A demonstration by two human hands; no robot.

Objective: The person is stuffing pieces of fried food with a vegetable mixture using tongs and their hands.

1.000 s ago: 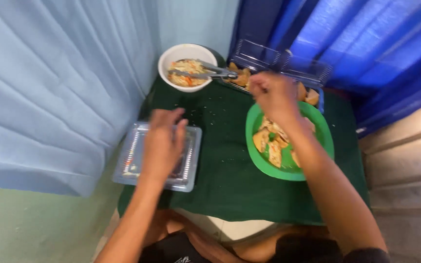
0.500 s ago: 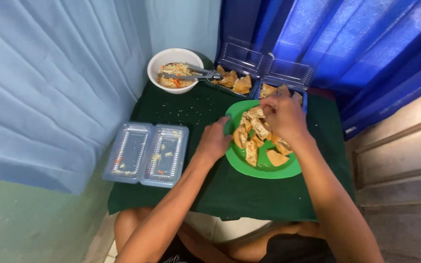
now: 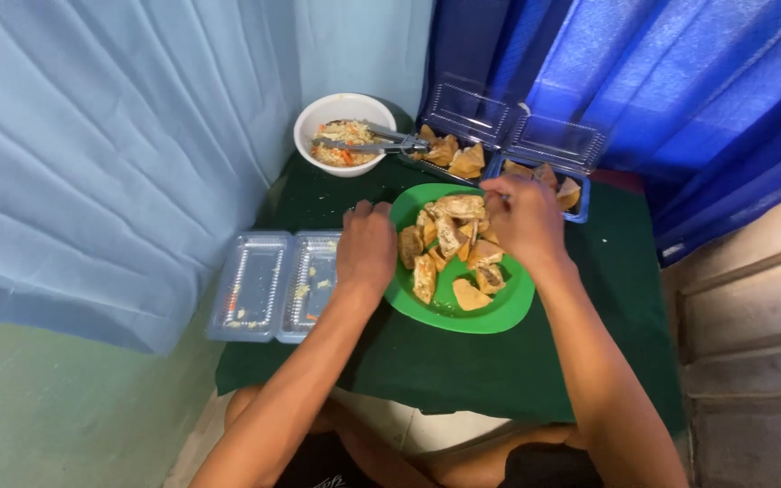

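Whereas half a second ago resting at the near-left rim of the green plate (image 3: 440, 316), left hand (image 3: 365, 251) now further up that rim, fingers curled and pressed together over the edge, touching the plate, grip closed on nothing visible. Right hand (image 3: 524, 220) over the plate's far right side as before, fingertips pinched together; what sits between them, cannot tell. On the plate, golden-brown fried pieces (image 3: 452, 242) heaped, some cut open to a pale filling.

Left of the plate on the green-clothed desk (image 3: 499, 370), 1 clear plastic clamshell (image 3: 268, 285), open flat, crumbs inside. Further back, 2 clear hinged containers (image 3: 544, 149) holding more fried pieces, lids up. Far left, white bowl (image 3: 343, 113) of chopped mix with metal tongs (image 3: 372, 142) laid across.
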